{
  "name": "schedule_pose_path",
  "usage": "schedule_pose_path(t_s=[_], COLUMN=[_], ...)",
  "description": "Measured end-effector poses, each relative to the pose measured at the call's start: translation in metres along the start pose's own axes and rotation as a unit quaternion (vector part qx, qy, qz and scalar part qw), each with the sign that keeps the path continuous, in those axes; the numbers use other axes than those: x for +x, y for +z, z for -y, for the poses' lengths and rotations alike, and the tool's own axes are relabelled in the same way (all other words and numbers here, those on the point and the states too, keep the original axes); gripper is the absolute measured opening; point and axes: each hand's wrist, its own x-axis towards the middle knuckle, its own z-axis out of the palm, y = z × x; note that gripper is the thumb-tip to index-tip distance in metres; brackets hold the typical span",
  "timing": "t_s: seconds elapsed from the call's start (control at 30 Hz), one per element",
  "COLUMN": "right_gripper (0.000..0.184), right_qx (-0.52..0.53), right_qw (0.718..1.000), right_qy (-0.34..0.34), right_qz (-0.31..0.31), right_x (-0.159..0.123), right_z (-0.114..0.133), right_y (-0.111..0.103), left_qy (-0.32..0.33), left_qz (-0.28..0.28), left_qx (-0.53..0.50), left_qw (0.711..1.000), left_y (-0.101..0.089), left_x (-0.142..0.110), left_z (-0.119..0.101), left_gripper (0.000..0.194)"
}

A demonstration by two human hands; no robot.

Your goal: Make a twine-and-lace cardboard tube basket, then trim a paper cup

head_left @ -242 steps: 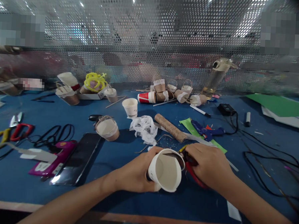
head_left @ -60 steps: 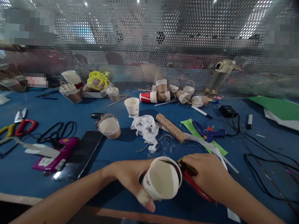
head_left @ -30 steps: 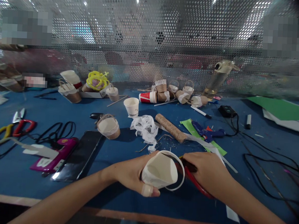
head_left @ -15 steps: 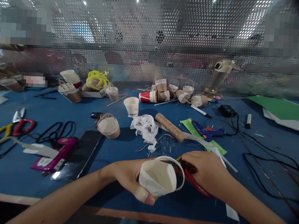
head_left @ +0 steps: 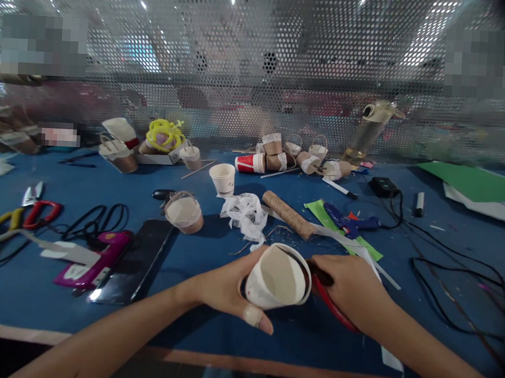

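Note:
My left hand is wrapped round a white paper cup, its mouth tipped toward me and the thumb along the near side. A pale strip handle curves from the rim, close to the cup's right edge. In my right hand are red-handled scissors, held right beside the cup; their blades are hidden behind the cup and fingers. Just beyond the cup lies crumpled white lace ribbon, with a twine roll to its right.
Another white cup and a twine-wrapped cup stand ahead. To the left are a phone, a purple glue gun and other scissors. A blue glue gun with black cable lies right. Several small baskets line the perforated screen.
My left hand has lifted the cup slightly away and right, turning it so its strip handle sits closer to the rim. The right hand with the scissors has barely moved.

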Motion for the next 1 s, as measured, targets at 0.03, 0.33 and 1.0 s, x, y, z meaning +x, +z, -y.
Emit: schedule_pose_path(t_s=[0.03, 0.33, 1.0], right_gripper=[0.017, 0.020, 0.011], right_qx=[-0.009, 0.010, 0.050], right_qw=[1.000, 1.000, 0.996], right_qy=[0.015, -0.017, -0.071], right_qz=[-0.002, -0.011, -0.005], right_x=[0.000, -0.001, -0.001], right_z=[0.000, 0.002, 0.003], right_y=[0.000, -0.006, -0.003], left_qy=[0.023, 0.038, -0.081], left_qz=[-0.046, -0.022, 0.128], left_qx=[0.022, 0.128, -0.089], left_qw=[0.998, 0.991, 0.984], left_y=[0.001, 0.004, 0.002], left_x=[-0.001, -0.005, -0.004], left_z=[0.002, 0.000, -0.008], left_gripper=[0.089, 0.076, 0.053])
